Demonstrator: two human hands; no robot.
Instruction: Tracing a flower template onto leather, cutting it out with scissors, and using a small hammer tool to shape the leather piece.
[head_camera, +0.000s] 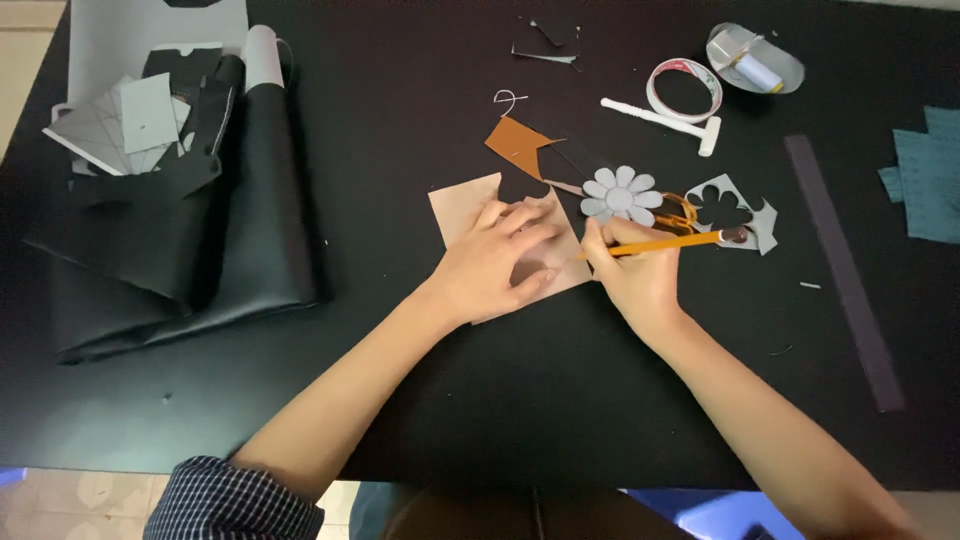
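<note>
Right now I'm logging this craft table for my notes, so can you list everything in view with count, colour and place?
table: one, black top, fills the view
beige sheet: one, tan, centre, under the left hand
pencil: one, orange, in the right hand
flower cutout: one, grey, just above the right hand
flower stencil: one, grey with a flower-shaped hole, right of the cutout
brown piece: one, brown, above the beige sheet
black fabric: one folded pile, left side
tape roll: one, white, top right
white tool: one, below the tape roll
dark strip: one, long, right side
teal scraps: a few, right edge
left hand: pressing the beige sheet flat
right hand: gripping the pencil
</note>
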